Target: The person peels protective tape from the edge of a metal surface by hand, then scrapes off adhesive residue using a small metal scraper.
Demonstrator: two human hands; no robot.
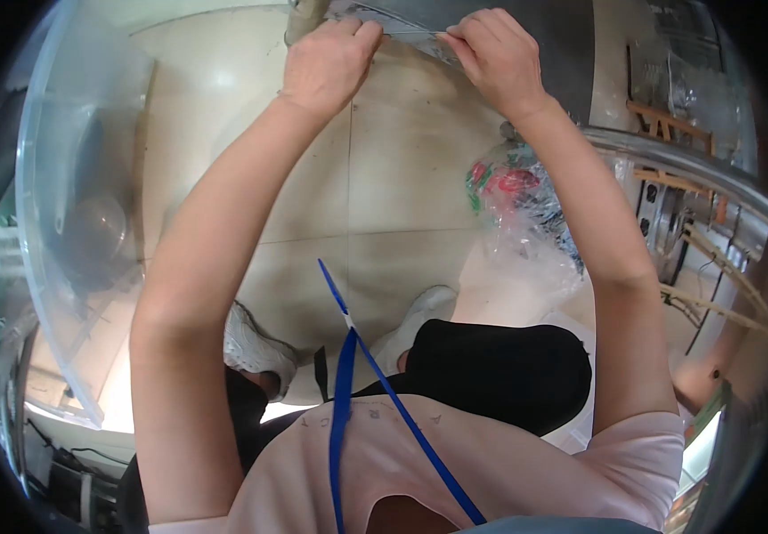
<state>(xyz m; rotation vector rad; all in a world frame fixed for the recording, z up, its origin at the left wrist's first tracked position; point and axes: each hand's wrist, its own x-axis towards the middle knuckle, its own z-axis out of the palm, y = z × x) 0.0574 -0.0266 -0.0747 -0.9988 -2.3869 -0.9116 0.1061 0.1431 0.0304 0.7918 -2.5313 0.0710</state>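
Both arms reach forward to the top edge of the view. My left hand (332,62) is closed, its thumb and fingers pinching one end of a thin clear plastic strip (409,34). The other end is pinched between the thumb and forefinger of my right hand (499,60), whose remaining fingers curl in. Pulled roughly straight, the strip spans the gap between the hands. Behind it lies a dark grey surface (566,62) with some shiny, crumpled-looking material near my fingers. The exact kind of strip cannot be made out.
A clear plastic bag (513,191) with red and green print sits below my right forearm. A metal rail (686,156) curves along the right. At left stands a large translucent bin (36,205). A blue lanyard (342,392) hangs from my neck over the tiled floor (304,196).
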